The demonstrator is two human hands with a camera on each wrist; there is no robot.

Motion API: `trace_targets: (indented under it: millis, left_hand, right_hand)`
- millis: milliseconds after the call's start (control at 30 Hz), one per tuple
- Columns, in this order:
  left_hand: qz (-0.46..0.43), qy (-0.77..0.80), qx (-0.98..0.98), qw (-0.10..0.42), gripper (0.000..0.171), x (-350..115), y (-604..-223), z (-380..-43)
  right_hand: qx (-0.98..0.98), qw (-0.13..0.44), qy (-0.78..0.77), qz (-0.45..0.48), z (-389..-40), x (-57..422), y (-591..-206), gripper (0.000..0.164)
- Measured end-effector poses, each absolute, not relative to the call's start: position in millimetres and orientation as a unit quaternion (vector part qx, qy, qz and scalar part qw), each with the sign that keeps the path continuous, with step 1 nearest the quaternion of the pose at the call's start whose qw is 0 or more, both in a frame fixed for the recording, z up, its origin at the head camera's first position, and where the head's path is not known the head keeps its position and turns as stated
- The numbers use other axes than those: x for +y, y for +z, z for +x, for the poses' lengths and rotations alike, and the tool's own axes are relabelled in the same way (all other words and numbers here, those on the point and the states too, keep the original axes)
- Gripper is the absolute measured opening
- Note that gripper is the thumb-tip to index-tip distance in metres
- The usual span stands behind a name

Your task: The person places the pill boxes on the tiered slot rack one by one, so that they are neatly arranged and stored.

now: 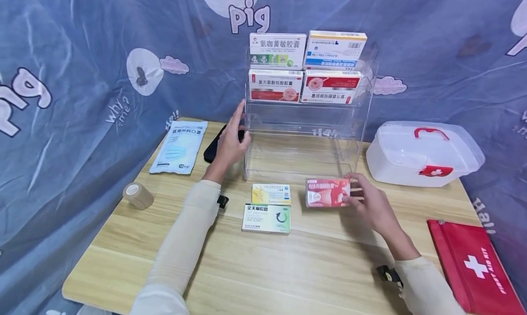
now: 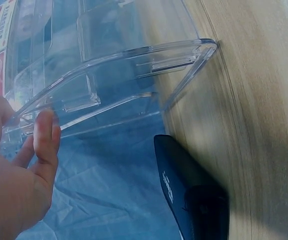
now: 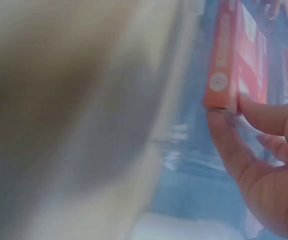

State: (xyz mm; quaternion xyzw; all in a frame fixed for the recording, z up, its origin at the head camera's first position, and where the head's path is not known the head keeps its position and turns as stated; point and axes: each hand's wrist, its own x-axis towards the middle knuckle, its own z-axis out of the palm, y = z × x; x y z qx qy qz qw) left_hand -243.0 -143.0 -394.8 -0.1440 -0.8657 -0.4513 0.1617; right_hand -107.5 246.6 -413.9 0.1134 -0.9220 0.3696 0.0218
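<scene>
My left hand grips the left side of a clear acrylic display rack, its thumb and fingers at the panel's front edge. My right hand pinches the right end of a pink medicine box, held in front of the rack's lowest tier. The right wrist view shows this box between thumb and fingers. To its left, a yellow-and-white medicine box and a green-and-white medicine box lie on the table. Several medicine boxes, among them a red-and-white one, fill the two upper tiers.
Left of the rack are a black case, a mask packet and a brown bandage roll. At right stand a white lidded first-aid box and a red first-aid pouch. A blue printed curtain hangs behind the table.
</scene>
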Motion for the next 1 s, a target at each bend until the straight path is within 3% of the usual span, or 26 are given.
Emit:
trace_targets:
  millis: [267, 533, 1000]
  left_hand:
    - [-0.143, -0.455, -0.864, 0.161, 0.093, -144, -396, -243]
    - [-0.147, -0.452, -0.864, 0.164, 0.09, -142, -395, -245]
    - [-0.143, -0.449, -0.866, 0.167, 0.089, -142, -395, -243]
  right_hand:
    - [-0.893, 0.183, 0.397, 0.106, -150, 215, -366, 0.059]
    - [-0.881, 0.268, 0.381, 0.079, -202, 194, -318, 0.055]
    - [-0.892, 0.289, 0.342, 0.067, -245, 175, -336, 0.05]
